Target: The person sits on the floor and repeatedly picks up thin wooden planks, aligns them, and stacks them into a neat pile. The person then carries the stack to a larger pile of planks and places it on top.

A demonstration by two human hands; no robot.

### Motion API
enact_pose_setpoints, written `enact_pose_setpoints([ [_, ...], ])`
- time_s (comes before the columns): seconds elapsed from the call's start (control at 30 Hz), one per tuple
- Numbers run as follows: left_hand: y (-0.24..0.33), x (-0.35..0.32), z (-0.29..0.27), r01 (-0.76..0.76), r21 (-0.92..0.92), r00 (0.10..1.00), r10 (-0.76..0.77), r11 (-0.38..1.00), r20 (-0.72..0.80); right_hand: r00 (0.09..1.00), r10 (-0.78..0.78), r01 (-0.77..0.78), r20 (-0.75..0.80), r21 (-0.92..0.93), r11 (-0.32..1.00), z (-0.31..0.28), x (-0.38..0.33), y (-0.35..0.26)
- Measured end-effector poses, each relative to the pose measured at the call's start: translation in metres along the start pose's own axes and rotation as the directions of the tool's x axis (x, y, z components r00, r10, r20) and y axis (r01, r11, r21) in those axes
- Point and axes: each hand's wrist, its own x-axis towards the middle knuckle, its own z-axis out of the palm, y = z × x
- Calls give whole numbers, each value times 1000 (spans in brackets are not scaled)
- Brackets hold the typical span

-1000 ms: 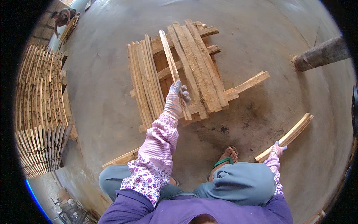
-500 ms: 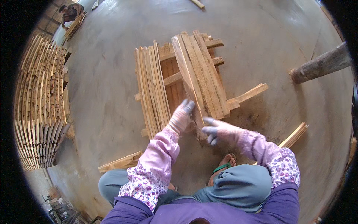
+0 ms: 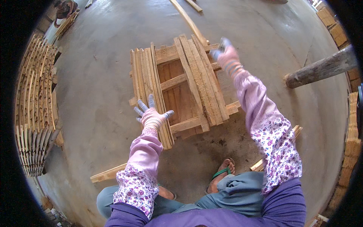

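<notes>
In front of me a low wooden stack (image 3: 177,102) rests on the floor, with crosspieces showing between two groups of slats. My left hand (image 3: 151,116), in a striped glove with grey fingers, is spread open over the near part of the left slats (image 3: 151,83). Beyond the right slats (image 3: 204,81), my right hand (image 3: 227,56) is raised past the stack's far right corner. It is slightly blurred, its fingers look apart, and nothing shows in them. A long wooden strip (image 3: 189,20) reaches away from the stack's far edge, its near end close to that hand.
A large pile of slats (image 3: 36,87) stands at the left. A round post (image 3: 321,68) rises on the right, with stacked wood (image 3: 351,132) along the edge. Loose pieces (image 3: 109,173) lie near my knees. Far left, a person (image 3: 65,9) bends over wood.
Both hands have left the near end of the stack: the left went left over the slats, the right reached far forward. A long strip now lies beyond the stack.
</notes>
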Motion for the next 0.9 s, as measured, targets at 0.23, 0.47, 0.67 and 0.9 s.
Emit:
enact_pose_setpoints([
  [0.23,-5,11,13,9,0,999,-9,1000,-51,869,89,306,486,-671,675,64,-71,92],
  [0.47,-12,23,23,7,33,999,-5,999,-47,913,83,251,399,-710,658,80,-116,107],
  [0.67,-13,21,18,19,44,1000,-18,999,-18,746,340,366,572,-779,508,76,-152,80],
  [0.9,-9,22,19,14,45,1000,-13,999,-21,773,320,293,548,-755,587,89,-166,117],
])
